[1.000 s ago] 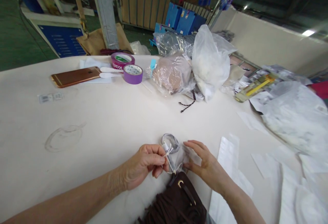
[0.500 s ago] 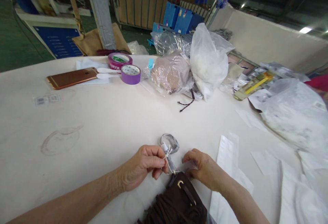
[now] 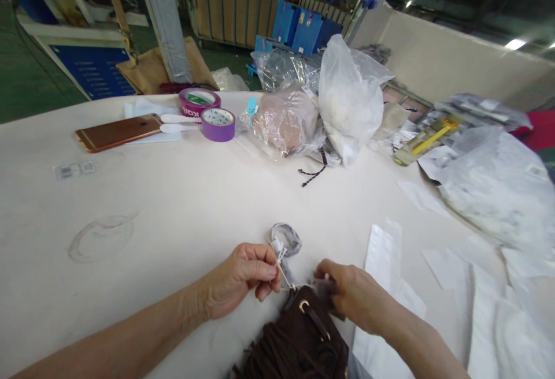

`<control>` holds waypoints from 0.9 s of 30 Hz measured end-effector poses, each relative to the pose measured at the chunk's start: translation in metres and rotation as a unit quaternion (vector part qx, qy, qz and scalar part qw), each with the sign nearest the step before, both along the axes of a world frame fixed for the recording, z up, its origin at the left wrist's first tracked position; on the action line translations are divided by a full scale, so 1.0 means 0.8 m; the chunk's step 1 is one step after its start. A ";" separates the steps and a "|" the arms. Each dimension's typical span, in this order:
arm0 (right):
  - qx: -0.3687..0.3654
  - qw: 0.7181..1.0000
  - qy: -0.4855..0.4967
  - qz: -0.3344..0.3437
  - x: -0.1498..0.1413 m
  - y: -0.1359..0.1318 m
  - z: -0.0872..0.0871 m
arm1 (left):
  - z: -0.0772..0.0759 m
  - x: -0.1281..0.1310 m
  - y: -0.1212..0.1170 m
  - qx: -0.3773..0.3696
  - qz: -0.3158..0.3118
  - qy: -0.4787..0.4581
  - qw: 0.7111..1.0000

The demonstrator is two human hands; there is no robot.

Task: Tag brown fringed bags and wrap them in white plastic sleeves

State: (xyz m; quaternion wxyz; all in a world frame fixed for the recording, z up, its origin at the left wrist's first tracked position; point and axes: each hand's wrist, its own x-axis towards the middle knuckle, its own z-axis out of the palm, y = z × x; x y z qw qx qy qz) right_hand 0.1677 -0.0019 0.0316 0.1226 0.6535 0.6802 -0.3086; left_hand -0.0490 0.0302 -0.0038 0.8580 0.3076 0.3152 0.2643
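Note:
A dark brown fringed bag [image 3: 288, 344] with gold eyelets lies at the table's near edge, below my hands. My left hand [image 3: 247, 278] is closed, pinching a thin white string [image 3: 284, 272] that runs to the bag's top. Just beyond its fingertips is a loop wrapped in grey plastic [image 3: 291, 240], with the string passing over its lower end. At the bag's upper right side, my right hand [image 3: 353, 295] is closed on a thin translucent strip [image 3: 326, 288]. Motion blurs that strip and those fingertips.
Two tape rolls [image 3: 218, 125], white plastic sticks [image 3: 177, 128] and a phone [image 3: 117, 132] lie at the back left. Bagged goods [image 3: 286, 122] and a white plastic bag [image 3: 349, 96] stand at the back. White paper strips [image 3: 381, 263] and a large plastic bag [image 3: 498, 188] are right.
My right hand has shifted slightly right and down, drawing the translucent strip with it. My left hand keeps its pinch on the string. The whole view has moved a little.

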 end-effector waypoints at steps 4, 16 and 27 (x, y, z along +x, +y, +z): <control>0.055 0.998 0.014 -0.030 0.017 -0.002 0.022 | -0.001 -0.001 -0.001 -0.033 0.005 -0.011 0.999; -0.085 0.920 0.287 -0.253 -0.039 -0.047 0.020 | 0.001 -0.006 -0.013 -0.033 0.022 -0.043 0.998; -0.067 0.857 0.371 -0.352 -0.076 -0.068 0.035 | 0.012 -0.017 -0.048 -0.054 0.028 -0.041 0.997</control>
